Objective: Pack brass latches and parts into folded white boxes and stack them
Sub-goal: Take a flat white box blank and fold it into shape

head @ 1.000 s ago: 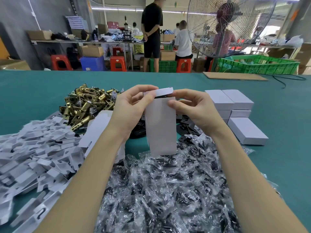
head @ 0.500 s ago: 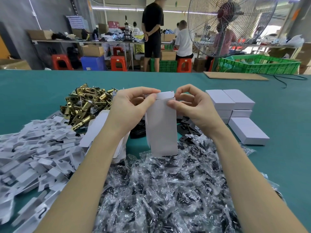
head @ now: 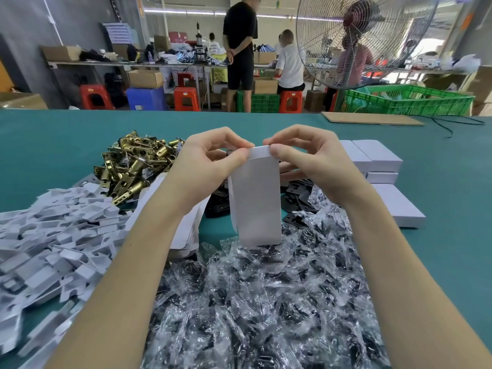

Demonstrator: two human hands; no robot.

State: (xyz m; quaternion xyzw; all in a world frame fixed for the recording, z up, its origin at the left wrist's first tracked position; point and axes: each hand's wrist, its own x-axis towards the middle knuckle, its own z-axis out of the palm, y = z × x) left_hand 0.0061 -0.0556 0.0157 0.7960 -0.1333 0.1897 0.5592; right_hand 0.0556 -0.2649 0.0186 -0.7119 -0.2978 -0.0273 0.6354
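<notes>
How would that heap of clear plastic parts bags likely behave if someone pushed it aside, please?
The plastic parts bags look crinkly and glossy, so they would probably slide and scatter rather than move together. Each looks small and floppy, likely light.

Workshop room, grey wall [head: 40, 27] on left. Teal-covered table [head: 66, 134] fills foreground. Behind it a long bench [head: 127, 64] piled with cartons; red stools [head: 186, 98], blue bin [head: 146, 98], green crates [head: 407, 101] on floor. Big pedestal fan [head: 364, 35] at right. Strip lights [head: 202, 13] overhead, daylight far right.
</notes>
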